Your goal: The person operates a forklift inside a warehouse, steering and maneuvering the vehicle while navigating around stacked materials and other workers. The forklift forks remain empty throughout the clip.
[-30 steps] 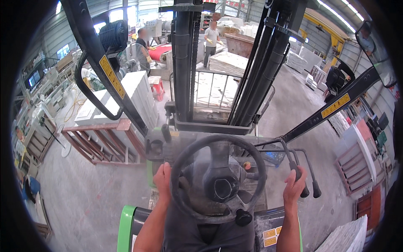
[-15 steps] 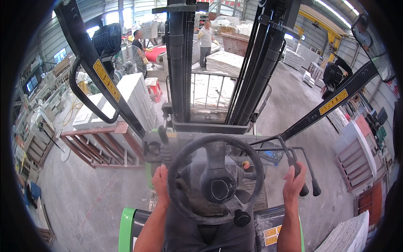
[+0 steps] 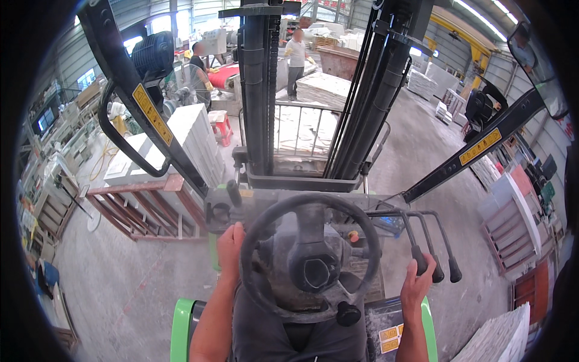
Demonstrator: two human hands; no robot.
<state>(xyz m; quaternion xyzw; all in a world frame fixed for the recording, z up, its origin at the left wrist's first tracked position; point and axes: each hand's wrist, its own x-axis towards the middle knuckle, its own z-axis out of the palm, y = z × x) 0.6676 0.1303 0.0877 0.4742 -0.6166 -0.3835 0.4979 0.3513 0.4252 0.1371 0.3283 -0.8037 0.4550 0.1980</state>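
In front of me is a dusty black steering wheel (image 3: 253,221) with a knob (image 3: 348,314) on its lower rim. My left hand (image 3: 229,246) is closed at the wheel's left rim; its fingertips are partly hidden. Just beyond it stands a short black lever (image 3: 234,194) with a ribbed boot. On the right, my right hand (image 3: 416,280) is wrapped round the black grip of the nearest control lever (image 3: 417,256). Two more control levers (image 3: 454,270) stand to the right of that one, untouched.
Ahead rise the forklift's mast (image 3: 256,90) and load guard (image 3: 304,130), with pale stone slabs (image 3: 322,89) beyond. White blocks (image 3: 193,136) on a brown rack (image 3: 145,187) stand left, near a red stool (image 3: 221,127). Two people (image 3: 295,60) are ahead. Slabs (image 3: 497,335) lean at lower right.
The lever in my right hand has come back toward me, level with the other two, and the hand came with it. My left hand has shifted slightly forward.
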